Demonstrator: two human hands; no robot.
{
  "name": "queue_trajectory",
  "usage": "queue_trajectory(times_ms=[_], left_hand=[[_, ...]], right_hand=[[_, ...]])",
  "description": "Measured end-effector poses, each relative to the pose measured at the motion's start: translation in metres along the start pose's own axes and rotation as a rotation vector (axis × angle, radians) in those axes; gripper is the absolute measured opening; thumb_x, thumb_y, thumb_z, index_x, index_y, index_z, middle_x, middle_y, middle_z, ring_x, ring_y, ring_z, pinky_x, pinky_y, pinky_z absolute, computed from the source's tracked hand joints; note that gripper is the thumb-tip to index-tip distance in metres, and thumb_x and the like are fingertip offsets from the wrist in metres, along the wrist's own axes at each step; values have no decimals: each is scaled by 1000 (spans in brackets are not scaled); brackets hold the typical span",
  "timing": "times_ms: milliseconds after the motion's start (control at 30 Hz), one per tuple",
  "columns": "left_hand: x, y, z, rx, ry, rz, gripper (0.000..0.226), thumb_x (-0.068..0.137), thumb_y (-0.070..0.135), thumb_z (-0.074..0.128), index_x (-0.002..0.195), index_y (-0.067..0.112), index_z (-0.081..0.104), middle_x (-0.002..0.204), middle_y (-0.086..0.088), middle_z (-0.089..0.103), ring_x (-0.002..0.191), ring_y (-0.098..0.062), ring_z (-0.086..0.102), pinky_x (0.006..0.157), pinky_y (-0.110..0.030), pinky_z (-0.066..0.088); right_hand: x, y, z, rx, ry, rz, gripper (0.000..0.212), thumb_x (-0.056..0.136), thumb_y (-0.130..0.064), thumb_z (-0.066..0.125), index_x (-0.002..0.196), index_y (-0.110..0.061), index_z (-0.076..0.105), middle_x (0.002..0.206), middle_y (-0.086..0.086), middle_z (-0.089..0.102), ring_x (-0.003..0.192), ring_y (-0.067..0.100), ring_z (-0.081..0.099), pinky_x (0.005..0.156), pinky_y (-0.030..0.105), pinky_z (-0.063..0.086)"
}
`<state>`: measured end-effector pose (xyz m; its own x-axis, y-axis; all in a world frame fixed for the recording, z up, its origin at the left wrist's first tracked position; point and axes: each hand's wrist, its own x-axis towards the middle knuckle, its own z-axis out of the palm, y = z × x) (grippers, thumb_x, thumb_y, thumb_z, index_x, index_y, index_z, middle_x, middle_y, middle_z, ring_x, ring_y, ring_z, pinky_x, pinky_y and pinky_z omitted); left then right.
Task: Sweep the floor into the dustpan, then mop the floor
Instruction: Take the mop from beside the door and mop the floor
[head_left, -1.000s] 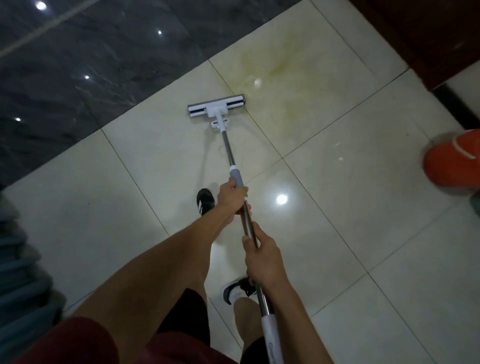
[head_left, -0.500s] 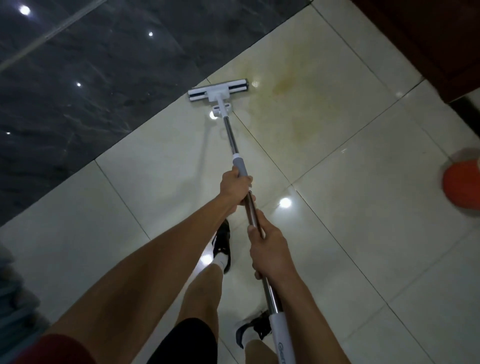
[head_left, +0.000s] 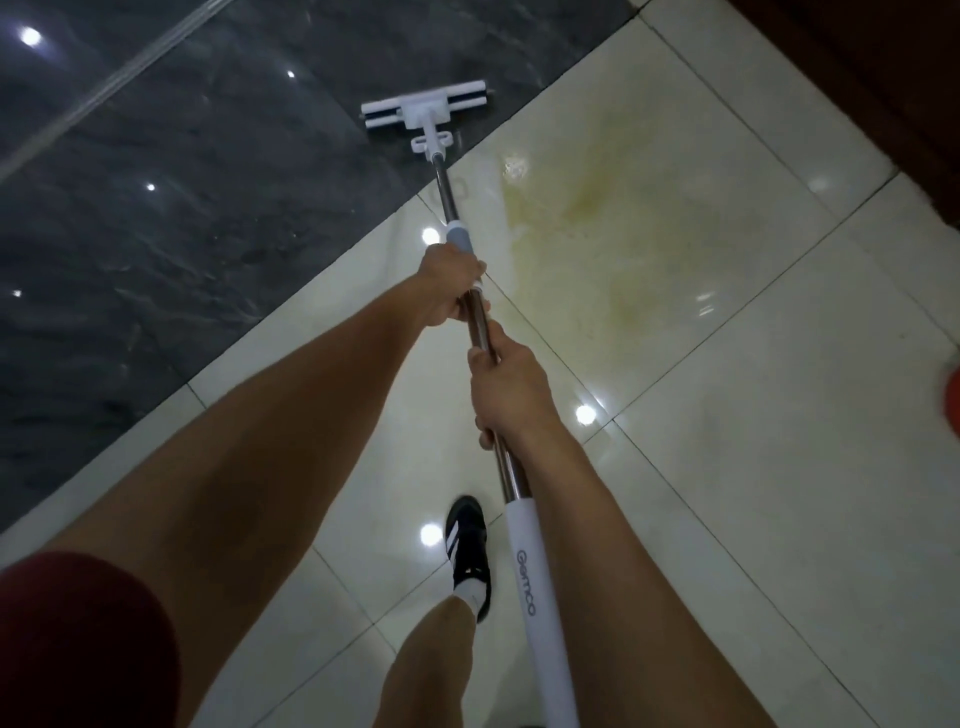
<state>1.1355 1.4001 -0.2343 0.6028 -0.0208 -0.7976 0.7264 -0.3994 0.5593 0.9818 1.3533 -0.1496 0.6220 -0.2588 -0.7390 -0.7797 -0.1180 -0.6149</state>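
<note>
Mop head now farther out, handle within curled fingers.

Black shoe with white stripes and white sock, planted on pale tile well below the fingers, toe pointing up the frame. Dark red sleeve at bottom left, far down-left of the fingers. Orange-red rounded object cut off at the right edge, well right of the fingers. Dark wooden furniture filling the top right corner, far up-right of the fingers.
</note>
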Motion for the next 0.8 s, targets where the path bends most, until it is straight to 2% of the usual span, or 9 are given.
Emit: queue_trajectory(times_ms=[100,133,200,333,433,567,633,700,800], left_hand=[[-15,-15,8,33,-15,-28,21,99,13,59,114,0,54,89,-17,62,55,-27,66,55,-41,61],[-22,-20,10,41,-20,-32,21,99,13,59,114,0,53,88,-17,61,57,-27,66,57,-42,61],[-38,-33,16,55,-28,-28,21,98,12,58,114,1,51,88,-16,60,58,-28,66,58,-43,61],[-81,-72,33,119,-36,-41,24,98,11,57,119,0,52,87,-17,60,65,-32,67,71,-52,62],[-125,-114,50,161,-55,-55,26,99,11,56,122,0,51,95,-19,62,73,-34,68,75,-55,62],[-187,-183,74,191,-91,-48,32,98,12,56,127,0,49,100,-20,62,68,-32,69,68,-50,63],[-219,-221,87,202,-107,-40,34,98,13,58,127,0,47,101,-20,61,63,-31,68,63,-48,62],[-254,-261,100,200,-120,-38,32,96,10,57,125,-1,48,97,-21,60,62,-33,68,68,-56,62],[-307,-322,123,201,-133,-44,31,96,8,55,125,-2,49,95,-20,58,66,-34,66,74,-62,59]], right_hand=[[-18,16,-2,1,-18,19,45,104,-29,38,145,-45,38,88,2,55,62,21,57,49,34,56],[-25,22,-3,-1,-23,23,44,104,-29,38,145,-45,38,87,2,55,60,22,56,47,33,54],[-40,35,-5,5,-21,31,43,104,-29,38,145,-42,39,88,2,53,62,22,55,54,39,58],[-84,75,-6,-12,-18,41,44,105,-30,39,148,-36,38,88,-1,53,77,21,55,81,50,59],[-130,117,-8,-29,-5,57,43,105,-31,39,148,-36,36,77,-8,50,73,16,55,82,49,60],[-200,183,-8,-20,10,85,42,105,-32,39,148,-34,37,71,-9,49,61,8,53,74,38,59],[-237,221,-7,2,12,87,41,105,-32,39,146,-34,39,72,-10,47,66,10,52,80,40,57],[-276,261,-6,33,15,91,41,105,-31,39,146,-36,39,79,-9,49,75,14,52,85,43,56],[-336,323,-8,66,21,94,43,105,-32,39,147,-41,36,82,-8,51,73,13,53,78,41,55]])
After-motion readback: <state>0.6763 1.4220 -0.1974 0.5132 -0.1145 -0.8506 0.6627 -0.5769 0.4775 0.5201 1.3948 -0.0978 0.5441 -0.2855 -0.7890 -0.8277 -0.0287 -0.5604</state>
